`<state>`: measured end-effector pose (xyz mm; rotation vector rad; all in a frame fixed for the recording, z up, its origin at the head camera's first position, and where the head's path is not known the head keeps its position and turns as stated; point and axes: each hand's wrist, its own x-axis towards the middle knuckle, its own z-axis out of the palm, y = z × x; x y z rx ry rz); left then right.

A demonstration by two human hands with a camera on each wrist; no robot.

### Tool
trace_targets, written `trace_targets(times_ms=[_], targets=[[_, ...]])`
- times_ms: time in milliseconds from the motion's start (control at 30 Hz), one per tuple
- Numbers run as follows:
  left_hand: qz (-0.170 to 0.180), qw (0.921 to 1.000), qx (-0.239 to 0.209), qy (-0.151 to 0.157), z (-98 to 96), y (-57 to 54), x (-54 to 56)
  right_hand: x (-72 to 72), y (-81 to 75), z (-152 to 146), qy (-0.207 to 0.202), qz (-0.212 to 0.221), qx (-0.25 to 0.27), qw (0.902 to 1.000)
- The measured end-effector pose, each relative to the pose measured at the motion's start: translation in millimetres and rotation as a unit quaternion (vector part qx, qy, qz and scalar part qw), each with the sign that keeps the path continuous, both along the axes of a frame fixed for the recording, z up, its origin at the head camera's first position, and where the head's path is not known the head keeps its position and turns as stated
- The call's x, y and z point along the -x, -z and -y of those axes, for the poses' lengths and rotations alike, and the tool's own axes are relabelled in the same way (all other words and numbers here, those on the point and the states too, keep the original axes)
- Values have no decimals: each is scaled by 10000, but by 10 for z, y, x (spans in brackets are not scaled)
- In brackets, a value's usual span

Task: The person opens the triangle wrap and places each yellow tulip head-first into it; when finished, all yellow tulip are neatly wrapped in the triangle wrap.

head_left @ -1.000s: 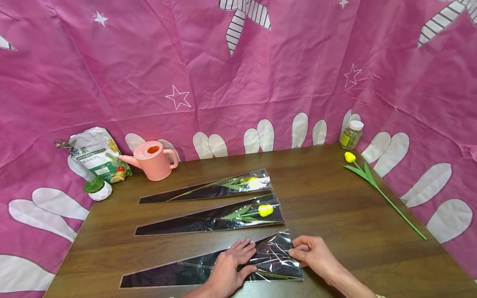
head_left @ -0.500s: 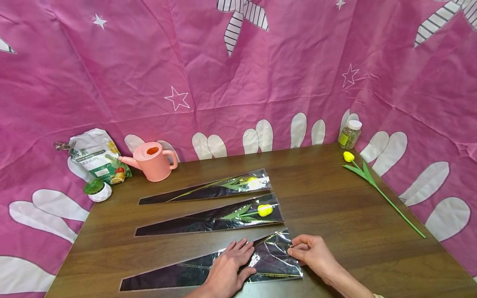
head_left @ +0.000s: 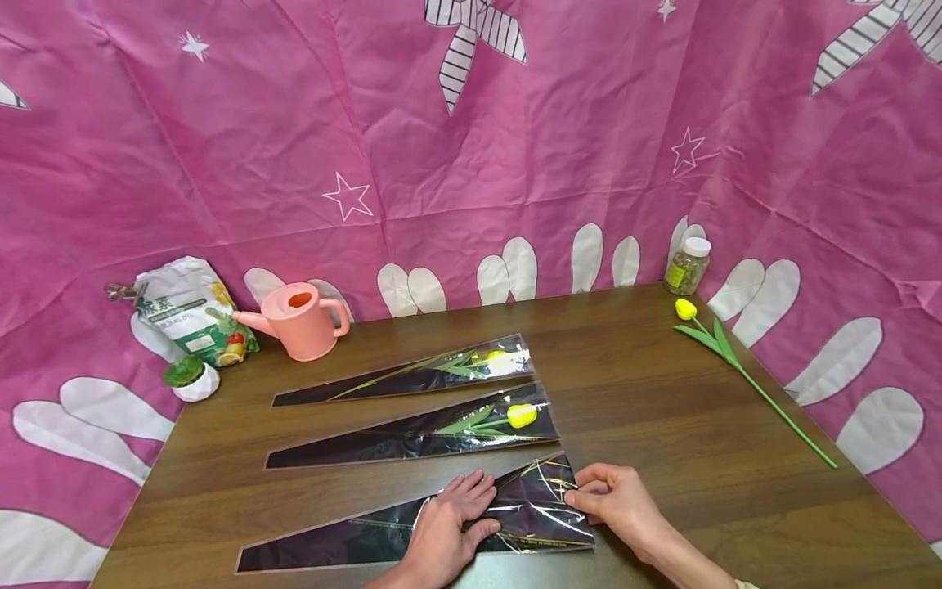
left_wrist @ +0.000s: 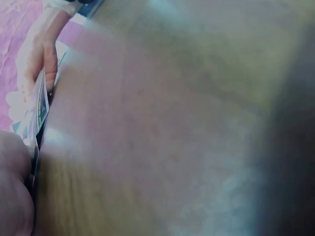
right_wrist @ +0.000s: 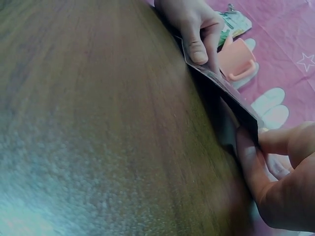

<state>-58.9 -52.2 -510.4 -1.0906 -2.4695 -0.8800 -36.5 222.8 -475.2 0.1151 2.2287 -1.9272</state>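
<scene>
A tapered black flower sleeve [head_left: 324, 540] with a clear, shiny front lies along the front of the table. My left hand [head_left: 446, 528] rests flat across its middle, fingers spread. At the wide end, my right hand [head_left: 621, 503] pinches the edge between thumb and fingers. The right wrist view shows that edge of the sleeve [right_wrist: 231, 98] lifted a little from the tabletop, with thumb and fingers on either side. Behind it lie two similar sleeves, a nearer one [head_left: 346, 444] and a farther one [head_left: 316, 393], each with a yellow tulip inside.
A loose yellow tulip [head_left: 765, 395] lies along the table's right side. At the back left stand a pink watering can [head_left: 305, 327], a printed bag [head_left: 195, 315] and a small potted plant [head_left: 195, 380]. A lidded jar [head_left: 688, 268] stands at the back right, before a pink curtain [head_left: 471, 164].
Both hands keep their places on the front sleeve. Its clear film near the wide end has flexed, shifting the reflections. The head view has turned slightly.
</scene>
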Motion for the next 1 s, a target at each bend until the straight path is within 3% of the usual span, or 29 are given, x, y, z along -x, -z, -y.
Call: trace_targets(times_ms=[433, 1000], targets=[[38, 9976, -685, 19, 12, 27, 34, 10, 5, -6, 0, 94, 54, 9999], [298, 9826, -1833, 6, 37, 58, 41, 19, 19, -28, 52, 200, 254, 9995]])
